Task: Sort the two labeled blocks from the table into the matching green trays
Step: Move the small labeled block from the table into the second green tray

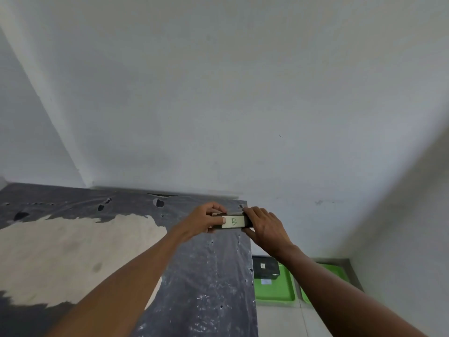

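A dark block with a white label marked "B" (pixel 233 222) is held up above the table's far right corner. My left hand (pixel 206 218) grips its left end and my right hand (pixel 266 227) grips its right end. Down on the floor to the right lie two green trays. The left tray (pixel 279 290) holds a second dark block (pixel 265 268) with a small white label whose letter is too small to read. The right tray (pixel 336 269) is mostly hidden behind my right forearm.
The table (pixel 206 276) has a worn dark top with a large pale patch at the left. Its right edge runs beside the trays. White walls stand close behind and to the right. Pale floor tiles lie below the trays.
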`<state>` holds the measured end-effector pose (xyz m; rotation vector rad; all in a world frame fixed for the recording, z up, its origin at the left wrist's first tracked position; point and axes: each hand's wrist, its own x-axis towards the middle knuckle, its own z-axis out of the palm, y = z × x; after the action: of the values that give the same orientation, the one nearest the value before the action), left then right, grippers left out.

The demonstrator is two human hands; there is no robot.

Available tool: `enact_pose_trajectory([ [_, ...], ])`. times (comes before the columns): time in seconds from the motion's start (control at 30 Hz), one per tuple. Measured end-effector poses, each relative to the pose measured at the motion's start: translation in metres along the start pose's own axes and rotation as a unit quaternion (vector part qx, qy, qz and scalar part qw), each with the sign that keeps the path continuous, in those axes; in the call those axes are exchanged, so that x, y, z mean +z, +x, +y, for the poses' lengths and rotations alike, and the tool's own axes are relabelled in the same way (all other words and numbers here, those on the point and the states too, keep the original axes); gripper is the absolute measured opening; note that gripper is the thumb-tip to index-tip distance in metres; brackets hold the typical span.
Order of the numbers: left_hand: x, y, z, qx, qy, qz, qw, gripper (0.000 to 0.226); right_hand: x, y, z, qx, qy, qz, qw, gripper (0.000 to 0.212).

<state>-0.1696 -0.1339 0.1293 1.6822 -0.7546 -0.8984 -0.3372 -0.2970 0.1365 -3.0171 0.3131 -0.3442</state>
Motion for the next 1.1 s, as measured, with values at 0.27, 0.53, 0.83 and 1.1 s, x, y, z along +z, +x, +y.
enact_pose_trajectory([
  [0.27, 0.044, -0.001, -0.005, 0.018, -0.031, -0.034, 0.999, 0.022, -0.001, -0.038, 0.007, 0.009, -0.013, -0.002, 1.0, 0.051],
  [0.53, 0.105, 0.026, 0.0, 0.004, -0.023, -0.07, 0.997, 0.024, 0.001, -0.071, 0.055, 0.043, -0.017, -0.03, 0.998, 0.051],
  [0.83, 0.231, 0.099, 0.006, -0.045, 0.009, 0.002, 0.999, 0.011, 0.004, -0.129, 0.209, 0.088, -0.022, -0.063, 0.994, 0.05],
  [1.1, 0.391, 0.147, -0.017, -0.077, 0.221, 0.039, 0.971, 0.021, 0.012, -0.206, 0.381, 0.08, -0.026, -0.12, 0.989, 0.052],
])
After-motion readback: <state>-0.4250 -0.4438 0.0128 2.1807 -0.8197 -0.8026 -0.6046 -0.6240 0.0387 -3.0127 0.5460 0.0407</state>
